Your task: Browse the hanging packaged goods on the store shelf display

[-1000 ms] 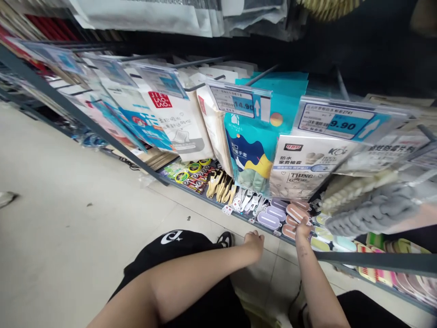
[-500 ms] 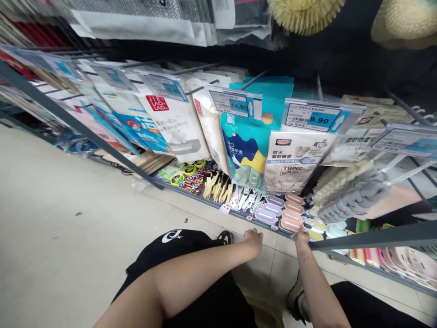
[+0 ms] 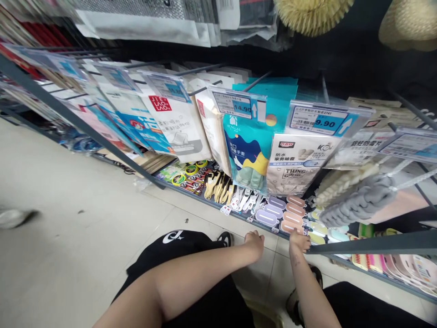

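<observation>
My right hand [image 3: 299, 240] rests at the front edge of the lowest shelf, its fingertips against a pink oval box [image 3: 292, 219] in a row of pink ones. Purple oval boxes [image 3: 269, 215] lie just left of these. The fingers are curled, and whether they grip a box is hidden. My left hand [image 3: 254, 240] hangs in a loose fist over the tiled floor, a little left of the right hand, holding nothing. My black shorts [image 3: 177, 255] and bent knee fill the bottom of the view.
Packs hang on hooks above the low shelf: a teal glove pack [image 3: 248, 155], white sleeve packs [image 3: 297, 164], and a grey chenille duster [image 3: 362, 203]. Price tags read 14.90 [image 3: 239, 105] and 9.90 [image 3: 325, 122]. A grey shelf rail [image 3: 375, 243] juts out beside my right hand. Someone's blurred shoe [image 3: 13, 217] is at far left.
My right hand drew back from on top of the pink boxes toward the shelf's front edge. My left hand stayed put. A blurred shoe came in at the left.
</observation>
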Action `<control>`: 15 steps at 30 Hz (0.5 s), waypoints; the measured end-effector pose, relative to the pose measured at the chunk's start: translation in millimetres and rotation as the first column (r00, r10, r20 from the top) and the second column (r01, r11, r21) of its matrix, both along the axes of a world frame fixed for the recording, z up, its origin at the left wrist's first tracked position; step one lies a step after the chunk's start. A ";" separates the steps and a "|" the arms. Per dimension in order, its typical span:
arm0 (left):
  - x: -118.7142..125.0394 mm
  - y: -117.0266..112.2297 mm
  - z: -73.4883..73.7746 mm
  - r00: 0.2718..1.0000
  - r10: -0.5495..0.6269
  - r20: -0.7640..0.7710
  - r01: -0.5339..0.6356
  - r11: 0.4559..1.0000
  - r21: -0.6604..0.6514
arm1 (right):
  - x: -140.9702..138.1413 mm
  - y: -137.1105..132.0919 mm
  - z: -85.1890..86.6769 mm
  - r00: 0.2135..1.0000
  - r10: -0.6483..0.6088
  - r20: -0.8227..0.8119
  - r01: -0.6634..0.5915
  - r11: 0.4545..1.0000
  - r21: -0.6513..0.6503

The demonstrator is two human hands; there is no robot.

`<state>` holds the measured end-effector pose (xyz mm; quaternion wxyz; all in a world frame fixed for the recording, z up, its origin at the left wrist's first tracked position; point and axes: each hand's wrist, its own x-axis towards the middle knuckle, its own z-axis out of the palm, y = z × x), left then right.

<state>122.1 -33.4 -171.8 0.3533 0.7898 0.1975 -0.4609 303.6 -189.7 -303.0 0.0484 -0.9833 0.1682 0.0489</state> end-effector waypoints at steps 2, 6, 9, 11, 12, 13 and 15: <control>0.6 -0.6 -0.7 1.000 0.023 0.000 -0.023 1.000 0.000 | -16.3 1.5 -3.9 0.982 0.176 0.065 -0.174 0.984 -0.034; 0.5 -2.8 -5.4 0.999 0.031 -0.017 -0.032 0.999 -0.010 | -33.5 2.0 -15.0 0.957 0.274 -0.091 -0.277 0.961 -0.012; -0.9 -3.7 -9.9 1.000 0.011 -0.019 -0.011 1.000 0.000 | -27.6 15.5 -18.5 0.961 0.253 -0.113 -0.253 0.967 0.007; -1.3 -3.6 -11.8 0.999 -0.028 -0.025 0.028 1.000 0.006 | -14.9 34.7 -17.4 0.945 0.316 -0.091 -0.313 0.949 0.040; -1.1 -3.4 -12.4 0.998 -0.050 -0.034 0.050 0.999 0.003 | -6.1 46.9 -16.1 0.935 0.344 -0.090 -0.339 0.938 0.068; -0.5 -3.4 -12.7 0.997 -0.071 -0.042 0.071 0.997 -0.001 | 4.3 60.2 -14.5 0.926 0.365 -0.093 -0.356 0.929 0.101; 1.8 -4.6 -13.1 0.994 -0.094 -0.059 0.094 0.996 -0.007 | 28.3 88.1 -10.7 0.911 0.402 -0.093 -0.384 0.909 0.162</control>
